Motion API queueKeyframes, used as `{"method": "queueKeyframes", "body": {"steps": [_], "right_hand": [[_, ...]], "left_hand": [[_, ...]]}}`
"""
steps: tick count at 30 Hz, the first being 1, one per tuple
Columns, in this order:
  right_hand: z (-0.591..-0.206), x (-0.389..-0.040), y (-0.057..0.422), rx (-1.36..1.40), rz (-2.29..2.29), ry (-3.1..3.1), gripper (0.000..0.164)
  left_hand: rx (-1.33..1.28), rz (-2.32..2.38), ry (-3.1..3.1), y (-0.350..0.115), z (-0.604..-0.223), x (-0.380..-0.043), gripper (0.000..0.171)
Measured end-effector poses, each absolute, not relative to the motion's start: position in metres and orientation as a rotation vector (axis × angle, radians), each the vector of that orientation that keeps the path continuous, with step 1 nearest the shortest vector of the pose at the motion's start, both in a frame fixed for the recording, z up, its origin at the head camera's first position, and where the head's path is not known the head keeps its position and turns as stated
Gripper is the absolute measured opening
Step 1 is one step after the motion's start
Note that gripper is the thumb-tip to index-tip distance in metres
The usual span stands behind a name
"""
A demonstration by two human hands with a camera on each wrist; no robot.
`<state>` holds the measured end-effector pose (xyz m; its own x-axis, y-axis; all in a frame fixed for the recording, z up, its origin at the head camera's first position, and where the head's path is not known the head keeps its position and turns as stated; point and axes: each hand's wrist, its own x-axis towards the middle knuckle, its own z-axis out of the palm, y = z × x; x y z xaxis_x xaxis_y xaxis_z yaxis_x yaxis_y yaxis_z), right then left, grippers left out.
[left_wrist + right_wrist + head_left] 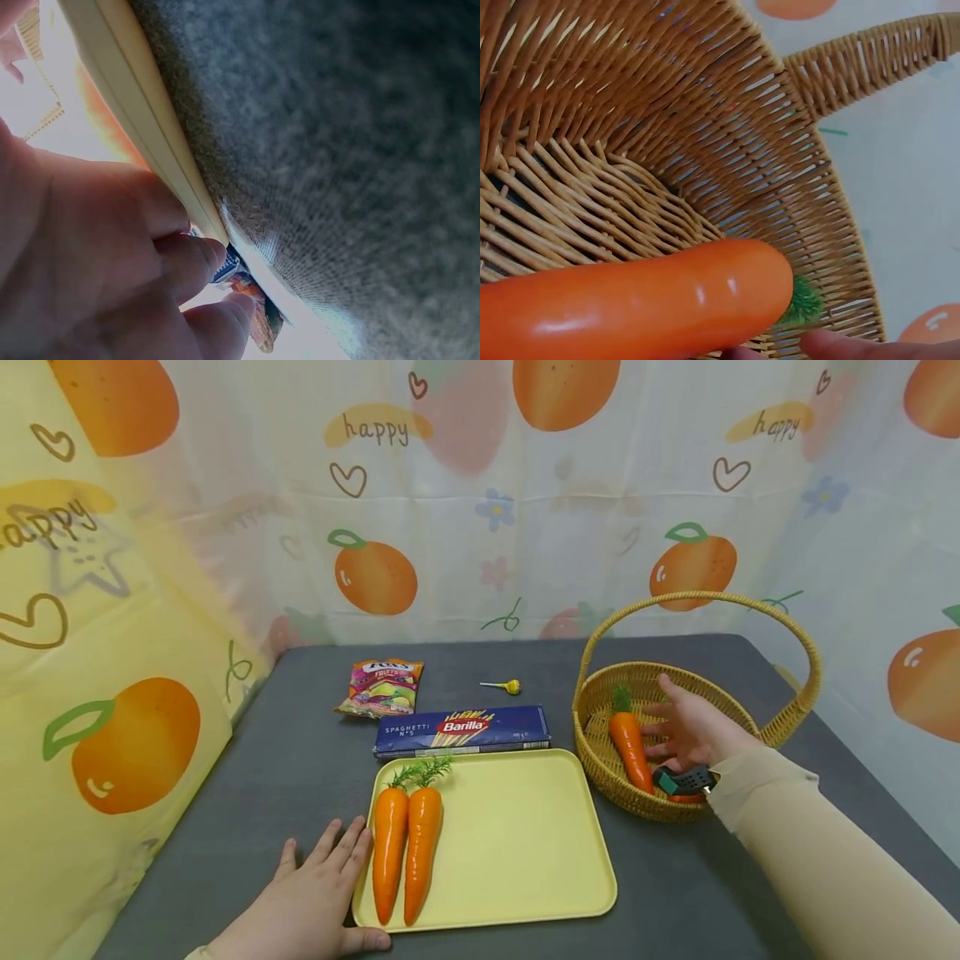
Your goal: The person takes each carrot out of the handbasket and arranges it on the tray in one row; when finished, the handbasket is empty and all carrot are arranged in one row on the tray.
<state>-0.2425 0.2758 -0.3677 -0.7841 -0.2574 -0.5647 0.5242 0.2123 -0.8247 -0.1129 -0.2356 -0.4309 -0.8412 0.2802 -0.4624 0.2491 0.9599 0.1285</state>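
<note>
Right hand (686,727) had a way in over the basket's (611,781) near rim, handle (697,597) arching above, one carrot (628,743) close by its fingers, while the tray's (517,835) right side gave passage, two carrots (423,852) obstructed its left, and the spaghetti box (420,737) bordered its far edge.

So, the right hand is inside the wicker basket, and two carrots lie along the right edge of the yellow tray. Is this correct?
Not quite: the two carrots lie along the left edge of the yellow tray, as the head view shows. The right hand is indeed inside the wicker basket.
</note>
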Motion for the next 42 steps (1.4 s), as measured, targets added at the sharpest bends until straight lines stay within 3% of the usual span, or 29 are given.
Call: {"method": "queueKeyframes", "body": {"steps": [4, 14, 22, 33, 42], "right_hand": [[-0.371, -0.246, 0.270, 0.241, -1.593, 1.915, 0.103], [-0.377, -0.252, 0.254, 0.195, -1.566, 1.964, 0.077], [-0.382, -0.260, 0.246, 0.183, -1.501, 2.006, 0.069], [-0.388, -0.269, 0.237, 0.206, -1.561, 1.918, 0.085], [-0.384, -0.268, 0.239, 0.180, -1.604, 1.925, 0.085]], "left_hand": [[0.363, 0.085, 2.606, -0.234, -0.431, -0.114, 0.135], [0.349, 0.100, 2.608, -0.233, -0.430, -0.115, 0.135], [0.358, 0.085, 2.611, -0.235, -0.432, -0.114, 0.135], [0.346, 0.123, 2.612, -0.234, -0.432, -0.114, 0.136], [0.361, 0.100, 2.621, -0.234, -0.430, -0.114, 0.136]]}}
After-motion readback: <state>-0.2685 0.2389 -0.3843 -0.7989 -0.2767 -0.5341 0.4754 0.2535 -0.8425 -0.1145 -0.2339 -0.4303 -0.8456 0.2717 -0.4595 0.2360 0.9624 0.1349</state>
